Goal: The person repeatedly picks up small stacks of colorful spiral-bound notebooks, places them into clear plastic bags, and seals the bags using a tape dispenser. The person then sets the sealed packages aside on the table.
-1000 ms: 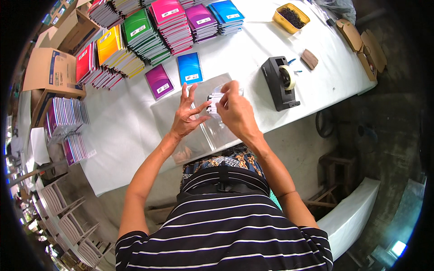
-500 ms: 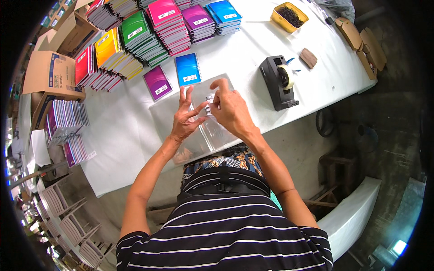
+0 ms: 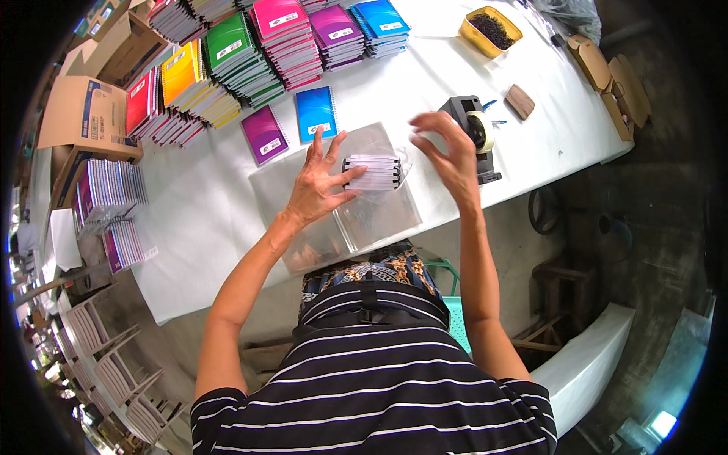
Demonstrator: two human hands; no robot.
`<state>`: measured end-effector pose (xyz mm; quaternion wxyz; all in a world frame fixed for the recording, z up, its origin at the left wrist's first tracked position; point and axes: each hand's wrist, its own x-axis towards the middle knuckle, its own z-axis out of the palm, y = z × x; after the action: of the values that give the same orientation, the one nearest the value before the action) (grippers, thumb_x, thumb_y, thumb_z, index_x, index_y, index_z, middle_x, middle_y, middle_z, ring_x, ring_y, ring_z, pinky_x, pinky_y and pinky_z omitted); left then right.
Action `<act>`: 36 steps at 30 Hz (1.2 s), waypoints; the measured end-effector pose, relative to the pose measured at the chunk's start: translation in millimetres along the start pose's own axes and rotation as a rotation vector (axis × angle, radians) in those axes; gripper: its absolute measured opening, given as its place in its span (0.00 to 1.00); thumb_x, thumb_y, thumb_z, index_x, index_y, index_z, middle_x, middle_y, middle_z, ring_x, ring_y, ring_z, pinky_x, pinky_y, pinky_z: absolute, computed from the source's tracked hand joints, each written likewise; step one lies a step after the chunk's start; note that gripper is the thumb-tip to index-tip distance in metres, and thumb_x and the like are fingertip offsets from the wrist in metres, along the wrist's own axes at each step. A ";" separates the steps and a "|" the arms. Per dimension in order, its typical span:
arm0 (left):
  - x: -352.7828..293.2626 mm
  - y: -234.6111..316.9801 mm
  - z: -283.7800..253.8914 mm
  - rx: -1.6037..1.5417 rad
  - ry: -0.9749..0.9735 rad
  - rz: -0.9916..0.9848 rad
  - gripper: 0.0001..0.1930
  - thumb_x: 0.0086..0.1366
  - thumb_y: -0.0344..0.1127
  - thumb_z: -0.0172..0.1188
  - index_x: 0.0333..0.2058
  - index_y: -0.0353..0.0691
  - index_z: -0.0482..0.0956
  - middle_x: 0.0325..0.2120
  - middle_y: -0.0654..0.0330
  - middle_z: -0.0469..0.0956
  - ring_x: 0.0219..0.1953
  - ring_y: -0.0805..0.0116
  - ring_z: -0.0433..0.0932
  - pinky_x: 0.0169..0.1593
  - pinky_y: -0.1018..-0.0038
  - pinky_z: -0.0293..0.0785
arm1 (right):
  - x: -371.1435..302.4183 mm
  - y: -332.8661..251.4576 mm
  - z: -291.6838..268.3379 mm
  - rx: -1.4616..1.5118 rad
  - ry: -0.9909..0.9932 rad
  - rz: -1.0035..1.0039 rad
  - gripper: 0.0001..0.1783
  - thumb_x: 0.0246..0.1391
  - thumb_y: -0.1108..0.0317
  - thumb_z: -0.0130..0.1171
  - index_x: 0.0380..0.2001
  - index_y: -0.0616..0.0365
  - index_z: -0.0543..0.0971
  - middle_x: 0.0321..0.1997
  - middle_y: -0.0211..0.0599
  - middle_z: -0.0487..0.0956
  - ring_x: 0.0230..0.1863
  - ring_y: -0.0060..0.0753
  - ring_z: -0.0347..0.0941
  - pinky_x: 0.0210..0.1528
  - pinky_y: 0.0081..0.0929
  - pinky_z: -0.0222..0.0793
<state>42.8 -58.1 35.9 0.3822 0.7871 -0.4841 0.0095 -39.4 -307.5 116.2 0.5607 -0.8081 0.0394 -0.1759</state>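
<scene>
A small stack of white labels with black marks [image 3: 371, 173], apparently in clear plastic, lies on large clear plastic sleeves [image 3: 379, 219] near the table's front edge. My left hand [image 3: 317, 184] is open, its fingers spread, with fingertips resting on the stack's left side. To the right, my right hand [image 3: 453, 155] is raised beside the black tape dispenser [image 3: 464, 114]; its thumb and fingers are curved apart with nothing visible between them. Just beyond the sleeves lie a purple spiral notebook [image 3: 264, 135] and a blue one [image 3: 315, 114].
Stacks of coloured notebooks, such as the green ones [image 3: 230, 47], fill the table's far left. Cardboard boxes [image 3: 91, 114] and bundled notebooks [image 3: 111, 189] stand at the left edge. A yellow tub [image 3: 485, 44] of dark strands and a brown block [image 3: 519, 101] are at the far right.
My right hand has left the label stack and moved right to the tape dispenser, its fingers opening. My left hand stays at the stack, which is now in plain sight.
</scene>
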 end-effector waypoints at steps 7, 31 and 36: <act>-14.8 -10.0 18.7 -0.263 0.092 -0.110 0.30 0.43 0.39 0.76 0.49 0.65 0.81 0.69 0.60 0.53 0.73 0.53 0.36 0.71 0.53 0.47 | -71.9 73.1 33.7 0.059 -0.116 -0.001 0.27 0.34 0.60 0.77 0.44 0.44 0.83 0.66 0.35 0.67 0.67 0.41 0.58 0.66 0.47 0.56; -14.7 -1.4 16.1 -0.346 0.079 -0.191 0.30 0.46 0.33 0.74 0.50 0.63 0.81 0.70 0.60 0.51 0.74 0.56 0.36 0.71 0.53 0.45 | -80.5 76.2 44.3 0.021 -0.140 -0.006 0.33 0.35 0.51 0.75 0.51 0.34 0.81 0.70 0.36 0.59 0.70 0.46 0.52 0.68 0.53 0.53; -12.6 -2.4 17.9 -0.364 0.089 -0.171 0.30 0.46 0.33 0.74 0.51 0.60 0.81 0.70 0.58 0.51 0.74 0.55 0.37 0.72 0.54 0.44 | -75.9 67.9 47.3 0.037 -0.094 -0.021 0.31 0.39 0.56 0.75 0.52 0.38 0.80 0.70 0.37 0.59 0.69 0.45 0.54 0.68 0.50 0.54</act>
<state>31.6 -59.0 16.9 0.5386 0.7420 -0.3918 -0.0759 -85.8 -270.5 20.9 0.5749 -0.8054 0.0016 -0.1444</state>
